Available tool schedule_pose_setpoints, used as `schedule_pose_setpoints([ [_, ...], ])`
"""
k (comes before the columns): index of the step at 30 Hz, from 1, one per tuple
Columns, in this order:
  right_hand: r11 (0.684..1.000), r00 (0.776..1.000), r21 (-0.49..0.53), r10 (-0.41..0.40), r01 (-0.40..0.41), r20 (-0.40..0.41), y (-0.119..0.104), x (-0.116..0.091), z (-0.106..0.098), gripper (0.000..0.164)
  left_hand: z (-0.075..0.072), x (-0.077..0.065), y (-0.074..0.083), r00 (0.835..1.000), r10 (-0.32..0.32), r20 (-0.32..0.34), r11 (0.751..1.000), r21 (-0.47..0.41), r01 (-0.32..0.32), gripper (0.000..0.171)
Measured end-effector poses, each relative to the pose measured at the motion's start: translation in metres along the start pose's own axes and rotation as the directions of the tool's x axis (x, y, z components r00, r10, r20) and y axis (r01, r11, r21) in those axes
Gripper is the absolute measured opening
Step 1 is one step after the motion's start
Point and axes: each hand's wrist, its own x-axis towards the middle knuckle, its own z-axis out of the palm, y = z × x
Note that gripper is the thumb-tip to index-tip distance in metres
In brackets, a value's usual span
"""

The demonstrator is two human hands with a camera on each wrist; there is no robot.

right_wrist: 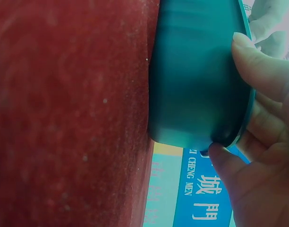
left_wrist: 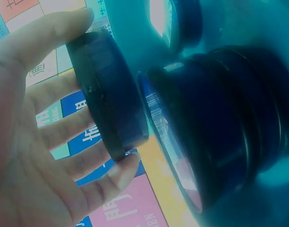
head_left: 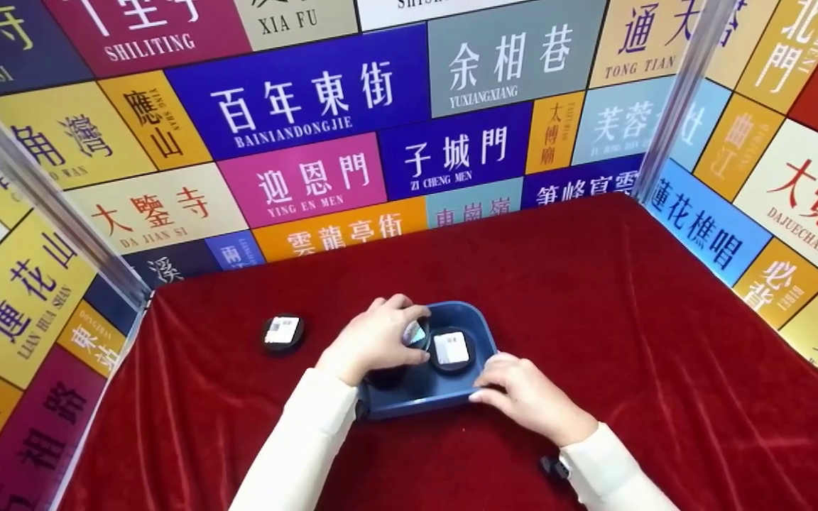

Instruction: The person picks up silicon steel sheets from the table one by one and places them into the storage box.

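Note:
My left hand (head_left: 373,341) is over the left part of a blue plastic tub (head_left: 420,406). Its thumb and fingers grip a flat round black container (left_wrist: 109,94) by the edge. Beside that one, in the left wrist view, black round containers (left_wrist: 206,118) are stacked in the tub, and one more container (left_wrist: 188,23) sits farther off. From above, a container with a white label (head_left: 451,349) shows at the tub's right. My right hand (head_left: 533,397) pinches the tub's right rim, thumb and fingers on either side of the wall (right_wrist: 196,75).
Another round black container (head_left: 283,333) with a white label lies on the red velvet cloth (head_left: 629,333), left of the tub. Colourful panels (head_left: 302,99) with place names stand behind and at both sides, joined by clear corner posts (head_left: 682,99).

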Motion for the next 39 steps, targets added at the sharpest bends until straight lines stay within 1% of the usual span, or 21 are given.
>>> schedule_pose_setpoints([
  [5, 1.0, 1.0, 0.005, -0.01, 0.01, -0.004, -0.001, 0.0, 0.0, 0.005, 0.001, 0.004, 0.0, 0.999, 0.003, 0.037, 1.0, -0.023, -0.002, 0.065],
  [8, 1.0, 1.0, 0.003, -0.019, 0.019, -0.006, -0.001, 0.001, -0.001, 0.005, 0.001, 0.006, 0.003, 0.998, 0.01, 0.06, 0.999, -0.045, -0.007, 0.066],
  [12, 1.0, 1.0, -0.003, -0.013, 0.013, -0.008, -0.001, 0.001, -0.002, 0.005, 0.001, 0.009, 0.009, 0.997, 0.028, 0.074, 0.997, -0.069, -0.023, 0.066],
  [20, 1.0, 1.0, 0.005, 0.006, -0.006, 0.009, -0.002, 0.0, -0.001, 0.004, 0.003, 0.016, 0.014, 0.996, 0.039, 0.082, 0.998, -0.052, -0.035, 0.065],
  [25, 1.0, 1.0, 0.006, 0.004, -0.004, 0.009, -0.003, 0.001, 0.0, 0.007, 0.004, 0.021, 0.017, 0.995, 0.041, 0.093, 0.998, -0.047, -0.036, 0.065],
  [32, 1.0, 1.0, 0.001, -0.003, 0.003, 0.01, -0.002, 0.001, -0.001, 0.008, 0.005, 0.028, 0.023, 0.988, 0.029, 0.153, 0.997, -0.074, -0.018, 0.068],
  [35, 1.0, 1.0, 0.009, -0.009, 0.009, 0.004, -0.002, 0.0, -0.001, 0.006, 0.006, 0.031, 0.025, 0.984, 0.055, 0.171, 0.995, -0.087, -0.04, 0.068],
  [39, 1.0, 1.0, 0.015, -0.021, 0.021, -0.003, -0.002, 0.001, -0.001, 0.006, 0.006, 0.036, 0.024, 0.981, 0.075, 0.176, 0.996, -0.07, -0.064, 0.067],
])
